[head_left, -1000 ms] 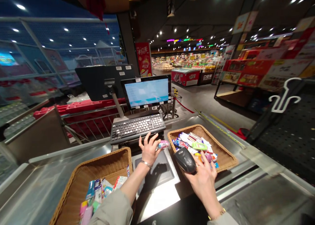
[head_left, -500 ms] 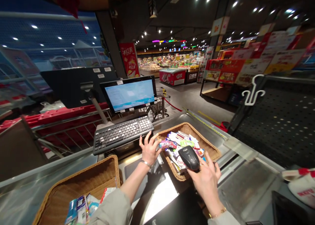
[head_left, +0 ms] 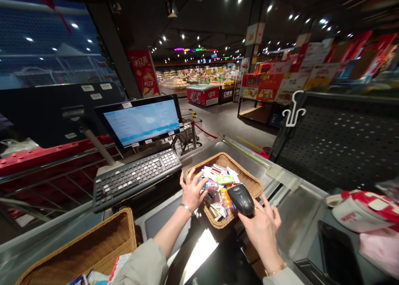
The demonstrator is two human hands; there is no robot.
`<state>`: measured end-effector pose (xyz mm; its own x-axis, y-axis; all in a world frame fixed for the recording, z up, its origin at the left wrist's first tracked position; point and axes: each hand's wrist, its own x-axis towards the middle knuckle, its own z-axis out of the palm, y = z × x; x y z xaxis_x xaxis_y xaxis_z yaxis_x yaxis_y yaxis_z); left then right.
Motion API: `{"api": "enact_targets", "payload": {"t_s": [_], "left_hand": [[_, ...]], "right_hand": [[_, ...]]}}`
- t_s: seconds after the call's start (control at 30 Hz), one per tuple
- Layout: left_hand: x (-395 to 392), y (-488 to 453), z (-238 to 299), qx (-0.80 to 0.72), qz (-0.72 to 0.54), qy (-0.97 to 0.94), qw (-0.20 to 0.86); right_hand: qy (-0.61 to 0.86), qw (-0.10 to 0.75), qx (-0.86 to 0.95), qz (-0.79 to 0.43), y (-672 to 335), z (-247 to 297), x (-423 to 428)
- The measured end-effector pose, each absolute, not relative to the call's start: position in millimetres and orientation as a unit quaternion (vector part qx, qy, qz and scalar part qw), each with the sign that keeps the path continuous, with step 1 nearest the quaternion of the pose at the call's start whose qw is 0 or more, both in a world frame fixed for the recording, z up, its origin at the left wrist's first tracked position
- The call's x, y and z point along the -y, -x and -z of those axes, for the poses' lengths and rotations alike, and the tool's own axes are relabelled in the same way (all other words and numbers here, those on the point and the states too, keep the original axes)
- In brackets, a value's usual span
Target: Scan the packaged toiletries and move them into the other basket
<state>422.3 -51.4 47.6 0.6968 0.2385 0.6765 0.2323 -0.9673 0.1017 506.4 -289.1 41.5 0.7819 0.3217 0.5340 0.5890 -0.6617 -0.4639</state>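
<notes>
My left hand (head_left: 192,192) pinches a small pink and blue snack packet (head_left: 212,185) over the left part of a wicker basket (head_left: 248,177). In my right hand (head_left: 262,223) is a black barcode scanner (head_left: 241,199), held above the basket's near right side, its head towards the basket. Beneath both hands lies a heap of small packaged goods, among them a green packet (head_left: 225,179) and an orange one (head_left: 226,199). The fingers of the right hand are partly hidden by the scanner.
A second wicker basket (head_left: 130,231) with a few packets stands at lower left. Beyond it are a keyboard (head_left: 137,177) and a lit monitor (head_left: 143,120). To the right lie a dark phone-like slab (head_left: 339,251) and a red and white bag (head_left: 361,212), before a black perforated panel (head_left: 343,143).
My view has swung right, so the surroundings shift left. The left hand with its packet is further over the basket, and the orange packet now shows beside the scanner, which stays in my right hand.
</notes>
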Motion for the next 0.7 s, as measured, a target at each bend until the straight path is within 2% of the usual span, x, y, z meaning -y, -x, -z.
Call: {"api": "enact_targets", "payload": {"t_s": [0.37, 0.7], "left_hand": [[80, -453, -43, -0.078, -0.294, -0.953, 0.0], [74, -432, -54, -0.134, -0.288, -0.948, -0.005]], "right_hand": [[0.896, 0.312, 0.22, 0.226, -509, -39, 301], [0.894, 0.307, 0.251, 0.207, -505, -44, 290]]}}
